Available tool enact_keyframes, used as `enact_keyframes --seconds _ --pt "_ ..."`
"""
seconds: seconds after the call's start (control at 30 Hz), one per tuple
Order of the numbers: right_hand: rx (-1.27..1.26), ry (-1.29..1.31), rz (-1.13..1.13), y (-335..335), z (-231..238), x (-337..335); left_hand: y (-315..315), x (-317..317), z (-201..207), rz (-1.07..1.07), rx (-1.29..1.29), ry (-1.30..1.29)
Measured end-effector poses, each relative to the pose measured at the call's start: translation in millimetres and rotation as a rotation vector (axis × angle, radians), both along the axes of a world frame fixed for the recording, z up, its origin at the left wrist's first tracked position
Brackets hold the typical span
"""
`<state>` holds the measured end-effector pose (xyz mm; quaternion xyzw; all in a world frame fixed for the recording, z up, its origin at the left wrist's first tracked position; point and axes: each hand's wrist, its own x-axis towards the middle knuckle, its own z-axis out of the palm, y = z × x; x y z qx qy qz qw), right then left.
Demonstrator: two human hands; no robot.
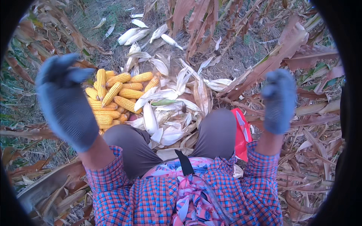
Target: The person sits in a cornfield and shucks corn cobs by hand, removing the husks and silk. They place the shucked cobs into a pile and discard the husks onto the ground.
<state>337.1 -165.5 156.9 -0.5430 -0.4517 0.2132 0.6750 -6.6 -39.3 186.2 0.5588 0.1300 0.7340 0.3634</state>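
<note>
Both my hands wear blue-grey knitted gloves and are raised off the ground, well apart. My left hand (67,100) is up beside the pile of husked yellow corn cobs (118,90), its fingers bent and the thumb apart from them, holding nothing. On the other side, my right hand (279,101) has its fingers curled in like a loose fist; nothing shows in it. Between my knees and beyond them lies a heap of pale corn husks (177,101). One white, still-wrapped corn ear (150,118) rests on that heap's near left side.
Several pale husk-covered ears (134,36) lie on the soil farther off. A red bag-like piece (241,132) sits against my right knee. Dry brown corn stalks and leaves (290,41) lean in from the right; more dry leaves (49,188) litter the left.
</note>
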Motion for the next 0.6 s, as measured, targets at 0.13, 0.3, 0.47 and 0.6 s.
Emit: enact_keyframes --seconds 0.13,0.3,0.47,0.6 --pt "-0.380 0.047 0.237 37 -51 -5 29 20 -42 -0.128 -0.315 0.408" --pt "-0.793 -0.536 0.460 114 -192 -27 73 27 -117 -0.178 -0.613 0.321" --pt "-1.046 -0.835 0.405 145 -313 -58 89 13 -150 -0.074 -0.809 0.299" --pt "-0.800 -1.090 0.314 141 -367 -89 87 6 -144 -0.027 -0.758 0.380"
